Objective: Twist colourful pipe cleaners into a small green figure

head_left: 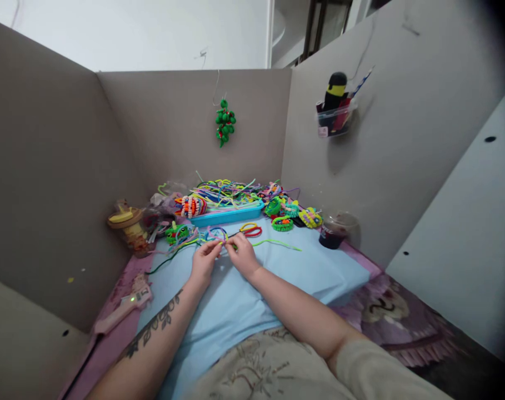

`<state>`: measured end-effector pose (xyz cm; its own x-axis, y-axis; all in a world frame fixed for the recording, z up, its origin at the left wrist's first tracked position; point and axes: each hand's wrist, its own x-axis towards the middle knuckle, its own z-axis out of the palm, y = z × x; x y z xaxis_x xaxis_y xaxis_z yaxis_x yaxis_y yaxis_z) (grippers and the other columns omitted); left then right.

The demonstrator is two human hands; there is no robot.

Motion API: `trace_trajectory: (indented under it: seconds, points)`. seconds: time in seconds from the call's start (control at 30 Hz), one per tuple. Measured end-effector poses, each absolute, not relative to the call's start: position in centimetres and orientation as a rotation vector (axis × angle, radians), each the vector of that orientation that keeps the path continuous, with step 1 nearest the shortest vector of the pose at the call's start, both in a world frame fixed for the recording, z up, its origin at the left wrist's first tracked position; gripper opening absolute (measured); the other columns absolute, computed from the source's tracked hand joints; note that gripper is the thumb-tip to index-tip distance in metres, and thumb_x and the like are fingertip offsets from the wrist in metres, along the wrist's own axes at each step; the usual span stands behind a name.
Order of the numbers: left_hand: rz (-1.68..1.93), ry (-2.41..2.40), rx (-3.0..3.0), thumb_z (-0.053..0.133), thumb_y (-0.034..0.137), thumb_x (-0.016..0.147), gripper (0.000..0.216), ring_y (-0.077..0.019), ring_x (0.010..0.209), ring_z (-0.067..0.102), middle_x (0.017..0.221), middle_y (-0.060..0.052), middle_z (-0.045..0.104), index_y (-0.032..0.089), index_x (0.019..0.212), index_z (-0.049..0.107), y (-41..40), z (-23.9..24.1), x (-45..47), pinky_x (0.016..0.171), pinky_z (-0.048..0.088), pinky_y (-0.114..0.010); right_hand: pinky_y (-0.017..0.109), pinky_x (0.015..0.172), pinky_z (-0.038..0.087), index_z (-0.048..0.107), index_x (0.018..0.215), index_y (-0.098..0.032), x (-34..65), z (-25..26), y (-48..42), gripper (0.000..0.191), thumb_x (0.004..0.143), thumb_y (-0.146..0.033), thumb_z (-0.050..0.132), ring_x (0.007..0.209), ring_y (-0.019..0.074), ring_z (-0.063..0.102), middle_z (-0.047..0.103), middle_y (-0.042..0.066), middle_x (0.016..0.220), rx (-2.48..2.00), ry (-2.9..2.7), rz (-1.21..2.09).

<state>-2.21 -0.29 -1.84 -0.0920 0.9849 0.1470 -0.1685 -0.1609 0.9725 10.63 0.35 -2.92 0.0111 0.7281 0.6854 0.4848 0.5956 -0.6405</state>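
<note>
My left hand [204, 260] and my right hand [244, 255] meet over the light blue cloth [302, 266], fingers pinched together on thin coloured pipe cleaners [225, 240]. A long lime green pipe cleaner [279, 243] trails to the right of my right hand. A dark green strand [169, 260] runs left from my left hand. Just beyond my fingers lie red and yellow loops [251, 229].
A turquoise tray [227, 215] piled with pipe cleaners sits at the back, with finished colourful pieces [296, 215] beside it. A pink glue gun [125, 304] lies left, a jar [127, 225] behind it, a dark cup [331, 233] right. Cardboard walls enclose the area; a green ornament [224, 122] hangs on the back wall.
</note>
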Motion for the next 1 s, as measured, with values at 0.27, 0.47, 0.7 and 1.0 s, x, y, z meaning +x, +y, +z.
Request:
trace_trajectory:
  seconds: [0.27, 0.47, 0.7, 1.0]
  points:
    - [1.467, 1.011, 1.058, 0.077, 0.032, 0.053, 0.050, -0.0054, 0.048, 0.050, 0.068, -0.001, 0.065, 0.013, 0.096, 0.061, 0.0, -1.9, -2.3, 0.044, 0.035, -0.016, 0.026, 0.074, 0.040, 0.056, 0.074, -0.019, 10.7, -2.9, 0.3, 0.009, 0.079, -0.015, 0.049, 0.078, 0.0151, 0.051, 0.051, 0.002, 0.077, -0.976, -1.669, 0.288]
    - [1.502, 1.050, 1.238, 0.073, 0.032, 0.059, 0.048, -0.0077, 0.051, 0.054, 0.070, -0.001, 0.065, 0.015, 0.099, 0.054, -0.5, -1.6, -2.2, 0.044, 0.036, -0.016, 0.025, 0.070, 0.039, 0.054, 0.069, -0.019, 10.6, -2.7, 0.2, 0.010, 0.076, -0.014, 0.048, 0.072, 0.0140, 0.049, 0.049, 0.001, 0.072, -0.985, -1.639, 0.273]
    - [1.588, 1.227, 1.676, 0.066, 0.031, 0.067, 0.033, -0.0083, 0.051, 0.054, 0.076, -0.001, 0.064, 0.019, 0.095, 0.054, -1.5, -1.8, -2.0, 0.049, 0.039, -0.019, 0.023, 0.062, 0.037, 0.049, 0.059, -0.018, 10.5, -3.0, 0.6, 0.010, 0.068, -0.013, 0.050, 0.061, 0.0116, 0.044, 0.044, -0.002, 0.065, -1.058, -1.558, 0.342]
    - [1.515, 1.041, 1.414, 0.063, 0.033, 0.070, 0.037, -0.0113, 0.055, 0.060, 0.075, -0.003, 0.066, 0.018, 0.100, 0.048, -1.5, -1.0, -1.8, 0.052, 0.047, -0.022, 0.023, 0.063, 0.041, 0.058, 0.069, -0.018, 10.4, -3.6, 1.3, 0.009, 0.075, -0.021, 0.051, 0.071, 0.0133, 0.052, 0.053, 0.000, 0.073, -1.008, -1.510, 0.510]
